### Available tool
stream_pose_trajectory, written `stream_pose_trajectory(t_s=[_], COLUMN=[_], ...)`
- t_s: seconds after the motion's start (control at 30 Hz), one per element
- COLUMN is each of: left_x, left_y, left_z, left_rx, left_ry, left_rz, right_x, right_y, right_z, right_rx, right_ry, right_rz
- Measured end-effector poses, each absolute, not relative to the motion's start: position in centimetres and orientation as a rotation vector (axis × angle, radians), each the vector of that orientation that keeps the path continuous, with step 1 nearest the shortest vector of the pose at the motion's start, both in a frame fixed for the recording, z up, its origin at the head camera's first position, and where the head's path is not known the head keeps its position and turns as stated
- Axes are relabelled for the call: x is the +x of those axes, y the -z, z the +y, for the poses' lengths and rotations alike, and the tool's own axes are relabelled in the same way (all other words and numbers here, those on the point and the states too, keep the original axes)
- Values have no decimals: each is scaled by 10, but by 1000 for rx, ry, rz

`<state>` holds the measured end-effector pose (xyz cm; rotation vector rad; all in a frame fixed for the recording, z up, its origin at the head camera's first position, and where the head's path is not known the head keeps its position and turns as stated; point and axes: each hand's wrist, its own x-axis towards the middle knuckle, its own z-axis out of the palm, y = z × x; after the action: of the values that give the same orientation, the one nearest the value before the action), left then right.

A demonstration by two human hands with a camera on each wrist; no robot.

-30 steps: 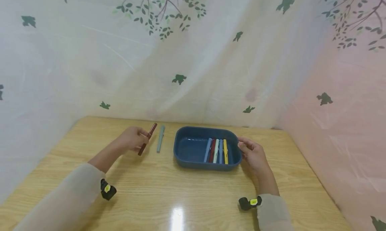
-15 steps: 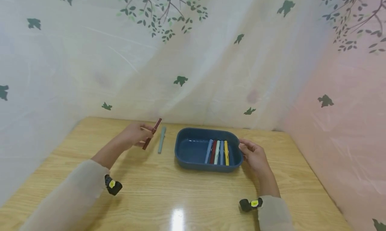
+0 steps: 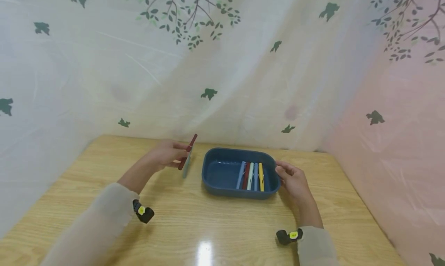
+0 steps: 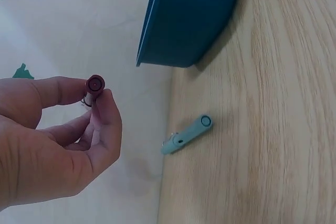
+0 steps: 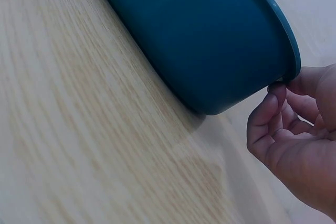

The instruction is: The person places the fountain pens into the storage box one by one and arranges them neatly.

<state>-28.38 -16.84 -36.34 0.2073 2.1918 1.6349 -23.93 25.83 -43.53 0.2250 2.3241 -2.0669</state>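
My left hand (image 3: 166,155) pinches a dark red pen (image 3: 192,141) between thumb and fingertips, raised above the table. In the left wrist view the pen (image 4: 95,84) points its round end at the camera. A grey-green pen (image 4: 194,134) with a clip lies on the table just below, partly covered by the red one in the head view. To the right stands a dark blue box (image 3: 226,191) with rounded corners. At its right end my right hand (image 3: 293,182) holds the rim with curled fingers, seen closer in the right wrist view.
Inside the box's right half several pens lie side by side: blue, red, pale green and a yellow pen (image 3: 261,177) at the end. The box's left half shows bare floor. A pale cloth with printed leaves (image 3: 156,84) hangs behind the wooden table (image 3: 180,227).
My left hand has carried the red pen up and to the right, from left of the grey-green pen to above it. My right hand stays at the box, which has hardly shifted in view.
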Motion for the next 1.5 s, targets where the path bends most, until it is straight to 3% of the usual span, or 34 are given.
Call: stream_pose_trajectory(t_s=[0.97,1.5], left_x=[-297,-288], left_y=[372,371], left_z=[-98,-60], left_rx=[180,215], left_ry=[-1776,-1742], left_rz=[1986,2036], right_x=[-240,-241], right_y=[436,436], right_z=[259,258], right_rx=[232,251], right_ry=[2049,2061], right_rz=[2349,2329])
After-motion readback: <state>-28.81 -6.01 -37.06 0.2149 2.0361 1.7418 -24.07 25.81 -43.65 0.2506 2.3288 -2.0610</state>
